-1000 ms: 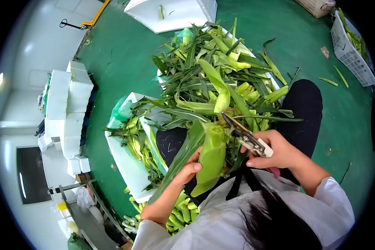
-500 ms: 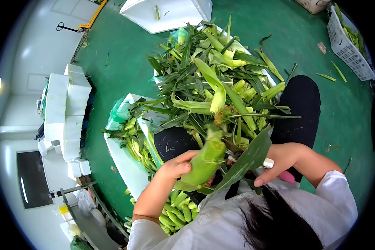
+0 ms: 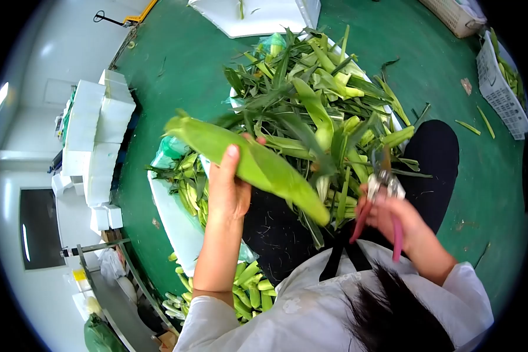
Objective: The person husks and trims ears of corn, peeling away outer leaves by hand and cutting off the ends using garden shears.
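Note:
My left hand [image 3: 229,182] is wrapped round a green ear of corn [image 3: 258,164] still in its husk, held up at a slant over my left knee. In my right hand [image 3: 393,220] is a pair of pruning shears [image 3: 387,190] with pink-red handles, its blades pointing away from me and apart from the corn. Beyond both hands lies a big heap of husks and leaves [image 3: 311,88], piled in a white box whose edges show only in part. A blurred leaf [image 3: 302,138] hangs over the heap.
Left of my knee stands a white foam box [image 3: 179,234] with trimmings. Several husked ears [image 3: 252,287] lie beside me at lower left. A white foam box [image 3: 264,17] is at the top, a white basket [image 3: 501,88] at far right, a metal cart [image 3: 123,293] at lower left.
My left hand has raised the ear and swung it leftward, tip now toward the upper left. My right hand has turned, bringing the shears into plain view; the large leaf beside it is gone.

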A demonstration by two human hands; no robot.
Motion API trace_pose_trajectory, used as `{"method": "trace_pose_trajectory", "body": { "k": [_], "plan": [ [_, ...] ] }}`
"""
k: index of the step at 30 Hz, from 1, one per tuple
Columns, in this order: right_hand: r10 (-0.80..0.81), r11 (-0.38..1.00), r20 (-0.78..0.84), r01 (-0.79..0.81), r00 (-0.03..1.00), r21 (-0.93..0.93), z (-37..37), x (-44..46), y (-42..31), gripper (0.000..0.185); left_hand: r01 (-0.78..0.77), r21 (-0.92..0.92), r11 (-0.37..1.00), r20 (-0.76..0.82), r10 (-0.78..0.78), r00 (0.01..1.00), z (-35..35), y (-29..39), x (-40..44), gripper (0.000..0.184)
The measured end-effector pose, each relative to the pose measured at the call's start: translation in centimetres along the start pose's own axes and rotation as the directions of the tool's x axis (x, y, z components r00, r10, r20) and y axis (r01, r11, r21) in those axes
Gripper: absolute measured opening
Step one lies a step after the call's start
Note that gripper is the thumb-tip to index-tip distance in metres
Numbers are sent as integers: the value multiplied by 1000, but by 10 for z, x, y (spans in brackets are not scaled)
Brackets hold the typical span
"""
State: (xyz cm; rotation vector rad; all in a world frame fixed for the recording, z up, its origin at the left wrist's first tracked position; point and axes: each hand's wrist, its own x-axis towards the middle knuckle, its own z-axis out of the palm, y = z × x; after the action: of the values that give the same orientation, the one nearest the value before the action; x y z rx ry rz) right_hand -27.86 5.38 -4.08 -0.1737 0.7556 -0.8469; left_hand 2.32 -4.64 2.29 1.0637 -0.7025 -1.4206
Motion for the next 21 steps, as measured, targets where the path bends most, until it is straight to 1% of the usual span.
{"method": "trace_pose_trajectory", "body": {
  "k": [1,3,5,6,7,9,10,11,12,13,15,16,17,19,20,21],
  "plan": [
    [11,995,44,-7,999,-103,9,-10,3,50,-100,18,995,-50,101,994,5,4,3,48],
    [61,970,190,-13,980,-243,21,-18,10,59,-305,113,946,-146,320,936,28,5,2,52],
    [123,902,188,-31,974,-431,36,-10,13,71,-419,60,906,-189,422,887,42,-7,-2,56],
    [144,889,188,-43,972,-456,39,0,17,79,-473,34,880,-212,469,857,48,-14,-5,58],
    [149,903,206,-49,967,-428,45,9,19,77,-455,-20,890,-219,440,871,52,-21,-10,59],
    [-24,860,227,136,974,-492,48,41,24,78,-415,-120,902,-235,380,895,54,-38,-22,60],
    [-144,831,183,220,972,-511,51,51,20,75,-402,-143,904,-206,370,906,47,-53,-25,60],
    [-258,787,152,299,954,-540,53,61,16,73,-427,-185,885,-205,390,898,46,-62,-28,59],
    [-384,703,139,387,913,-597,54,72,22,70,-407,-180,896,-231,364,902,45,-67,-28,58],
    [-483,576,147,439,863,-690,56,79,29,63,-381,-170,909,-260,332,907,44,-66,-29,59],
    [-509,470,170,438,844,-766,53,88,34,56,-297,-255,920,-283,223,933,33,-67,-24,57],
    [-543,402,196,459,816,-792,52,88,35,49,-263,-257,930,-306,180,935,30,-64,-20,59],
    [-493,407,206,433,845,-804,51,83,35,46,-182,-327,927,-307,78,948,25,-58,-17,59],
    [-254,642,237,346,938,-685,47,63,37,43,-30,-469,883,-289,-121,950,10,-45,-14,59],
    [13,761,332,206,943,-615,57,45,23,43,38,-548,836,-342,-266,902,7,-34,-12,60],
    [274,826,432,20,859,-564,66,31,13,43,151,-616,773,-251,-374,893,-7,-38,-12,60]
  ]
}}
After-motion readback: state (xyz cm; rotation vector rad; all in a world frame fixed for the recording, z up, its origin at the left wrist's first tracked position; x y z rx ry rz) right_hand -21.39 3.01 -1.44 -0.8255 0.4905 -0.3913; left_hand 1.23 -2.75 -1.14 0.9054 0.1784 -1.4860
